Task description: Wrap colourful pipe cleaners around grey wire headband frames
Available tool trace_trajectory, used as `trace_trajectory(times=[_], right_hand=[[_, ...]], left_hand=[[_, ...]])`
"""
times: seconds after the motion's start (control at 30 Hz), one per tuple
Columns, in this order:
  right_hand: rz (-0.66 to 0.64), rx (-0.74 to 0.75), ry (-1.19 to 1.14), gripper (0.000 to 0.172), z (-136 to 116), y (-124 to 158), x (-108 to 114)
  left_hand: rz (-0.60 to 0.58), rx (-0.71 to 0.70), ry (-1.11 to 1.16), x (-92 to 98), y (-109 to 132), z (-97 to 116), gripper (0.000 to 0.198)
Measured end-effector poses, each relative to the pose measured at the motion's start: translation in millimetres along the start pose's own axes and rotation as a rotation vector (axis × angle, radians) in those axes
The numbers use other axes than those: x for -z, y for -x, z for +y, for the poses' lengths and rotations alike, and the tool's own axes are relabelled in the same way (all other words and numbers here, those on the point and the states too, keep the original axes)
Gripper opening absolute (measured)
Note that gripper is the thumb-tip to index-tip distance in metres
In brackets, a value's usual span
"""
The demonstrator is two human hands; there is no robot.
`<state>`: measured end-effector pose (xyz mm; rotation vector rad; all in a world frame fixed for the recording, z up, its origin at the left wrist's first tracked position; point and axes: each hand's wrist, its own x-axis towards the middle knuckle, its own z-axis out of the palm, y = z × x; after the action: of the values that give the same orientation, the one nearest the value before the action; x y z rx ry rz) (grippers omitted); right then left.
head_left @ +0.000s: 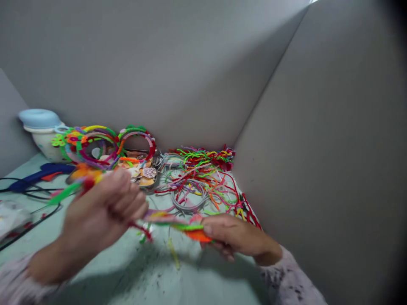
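Low in the frame, seen from the head camera, two bare hands work over a pale green table (152, 275) walled in by grey panels (197, 63). At lower left, the left hand (101, 212) is blurred, its fingers curled together around one end of a multicoloured fuzzy-wire strip (173, 222). At lower centre right, the right hand (237, 235) pinches the strip's other end, thumb and fingers clamped on an orange and green section. The strip runs roughly level between the two hands, just above the table. More of it, in green, orange and red, sticks out past the left hand toward the left edge.

Beyond the hands, in the middle of the frame, lies a loose tangle of coloured cords and wires (203, 173), with grey rings (187, 197) among them. To its left stand finished hoops wrapped in bright fuzzy wire (104, 142), leaning near the back panel. At upper left sits a white pot with a light blue lid (40, 125). A dark blue tool (38, 176) and black cables (32, 195) lie along the left edge.
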<state>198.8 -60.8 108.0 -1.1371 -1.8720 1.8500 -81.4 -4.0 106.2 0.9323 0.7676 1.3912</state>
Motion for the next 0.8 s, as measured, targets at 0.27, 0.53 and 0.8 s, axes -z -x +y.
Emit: trace_trajectory(times=[0.27,0.53,0.8], right_hand=[[0.843,0.378,1.051,0.028,-11.7,-32.4,116.1],[0.97,0.324,1.006,0.028,14.6,-81.7,227.8],[1.104,0.215,0.515,0.023,37.9,-121.3,266.2]], left_hand=[[0.064,-0.063,0.004,-62.9,-126.6,-37.7,0.032],[0.05,0.113,0.007,-91.9,-211.4,-70.4,0.019],[0.306,0.025,-0.045,-100.6,-255.0,-110.3,0.021]])
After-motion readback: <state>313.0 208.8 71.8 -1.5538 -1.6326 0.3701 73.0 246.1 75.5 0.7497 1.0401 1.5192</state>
